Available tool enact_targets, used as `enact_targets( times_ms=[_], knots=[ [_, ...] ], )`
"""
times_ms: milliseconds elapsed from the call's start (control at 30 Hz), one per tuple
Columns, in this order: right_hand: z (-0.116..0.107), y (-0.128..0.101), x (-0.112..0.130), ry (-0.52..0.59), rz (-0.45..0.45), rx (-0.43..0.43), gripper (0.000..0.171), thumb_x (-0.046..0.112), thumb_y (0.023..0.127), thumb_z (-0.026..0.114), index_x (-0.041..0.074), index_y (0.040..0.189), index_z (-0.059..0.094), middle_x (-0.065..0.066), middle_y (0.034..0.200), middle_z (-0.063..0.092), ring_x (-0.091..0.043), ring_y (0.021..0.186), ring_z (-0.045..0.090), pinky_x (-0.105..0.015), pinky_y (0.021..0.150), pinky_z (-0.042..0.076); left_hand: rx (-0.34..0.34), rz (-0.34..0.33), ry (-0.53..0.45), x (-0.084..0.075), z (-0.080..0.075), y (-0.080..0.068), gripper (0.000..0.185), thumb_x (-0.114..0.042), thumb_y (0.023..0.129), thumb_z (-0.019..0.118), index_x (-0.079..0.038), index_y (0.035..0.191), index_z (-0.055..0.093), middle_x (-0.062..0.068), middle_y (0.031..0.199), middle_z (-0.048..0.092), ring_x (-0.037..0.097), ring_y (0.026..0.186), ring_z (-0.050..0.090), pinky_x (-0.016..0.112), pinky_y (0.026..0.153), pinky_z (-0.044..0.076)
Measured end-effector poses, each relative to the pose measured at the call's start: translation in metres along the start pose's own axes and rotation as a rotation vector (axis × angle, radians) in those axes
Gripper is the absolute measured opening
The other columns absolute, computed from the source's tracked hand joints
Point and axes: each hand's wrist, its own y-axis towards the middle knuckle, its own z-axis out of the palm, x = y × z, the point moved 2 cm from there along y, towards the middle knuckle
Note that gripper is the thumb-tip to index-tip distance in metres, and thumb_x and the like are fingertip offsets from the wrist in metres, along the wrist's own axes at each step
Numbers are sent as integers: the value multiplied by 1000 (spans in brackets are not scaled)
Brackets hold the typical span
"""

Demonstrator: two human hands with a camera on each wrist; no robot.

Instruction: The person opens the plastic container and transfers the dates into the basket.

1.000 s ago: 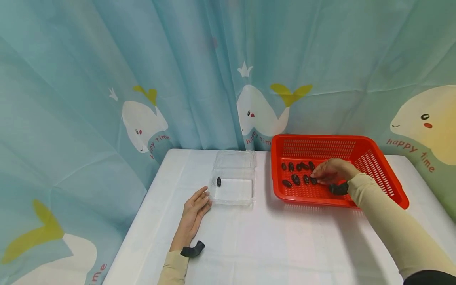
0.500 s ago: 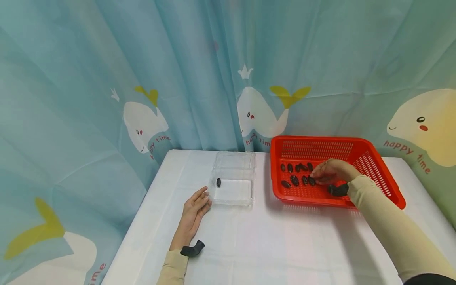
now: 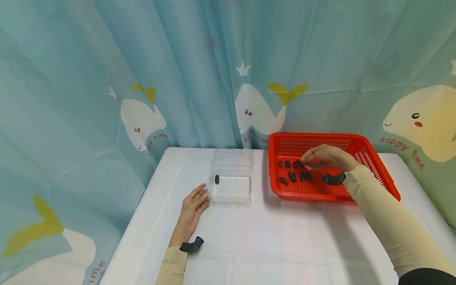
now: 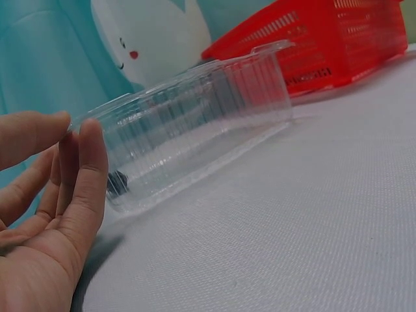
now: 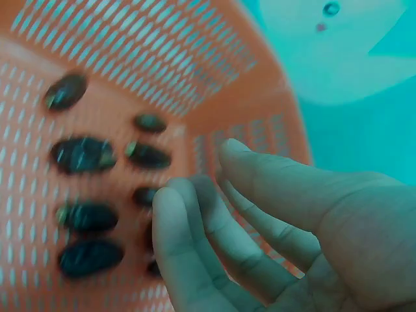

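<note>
Dates (image 3: 295, 175) lie scattered in the red basket (image 3: 370, 166); they look small, light and slightly sticky, best pinched across the middle. The right hand (image 3: 325, 157) hovers over them, fingers loosely extended, holding nothing I can see. The left hand (image 3: 192, 208) rests flat and relaxed beside the clear box (image 3: 232, 180) holding one date (image 3: 217, 179). White cloth covers the bench (image 3: 270, 237); a whale-print curtain (image 3: 107, 79) hangs behind.

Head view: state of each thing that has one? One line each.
Clear box: open, lid folded back, one dark piece inside.
Red basket: upright on the table, several dark pieces on its floor.
Left hand: flat on the table, fingertips at the box's corner, holds nothing.
Right hand: over the basket's pieces, fingers loosely bent; any grasp cannot be told.
</note>
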Motion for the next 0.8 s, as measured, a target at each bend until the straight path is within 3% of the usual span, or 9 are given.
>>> enact_targets(
  times_ms=[200, 500, 700, 800],
  knots=[
    [16, -1, 21, -50, -72, -11, 15, 12, 103, 65, 6, 115, 72, -1, 107, 69, -17, 99, 69, -31, 94, 62, -3, 1, -7, 0, 0, 0, 54, 3, 103, 58, -1, 155, 43, 1, 122, 57, 10, 111, 60, 21, 95, 59],
    [47, 2, 50, -28, -103, -26, 51, 18, 104, 65, -7, 146, 50, 1, 107, 72, -14, 96, 73, -28, 89, 63, 9, 2, -12, 1, 0, -2, 56, 2, 102, 60, -1, 155, 43, 2, 122, 56, 9, 110, 61, 21, 95, 59],
    [68, 4, 63, 9, -128, -10, 48, 15, 104, 64, -6, 145, 52, -9, 119, 72, -17, 100, 73, -29, 89, 64, 6, 1, -10, 1, 0, -1, 56, 2, 102, 60, -1, 156, 42, 2, 122, 56, 9, 110, 61, 21, 95, 59],
    [78, 8, 69, 28, -139, -10, 44, 13, 104, 64, -6, 143, 54, -9, 118, 71, -19, 101, 74, -33, 93, 63, -2, -1, -14, 0, 0, 0, 56, 3, 102, 59, 0, 155, 43, 1, 121, 57, 9, 109, 61, 21, 94, 59]
  ],
)
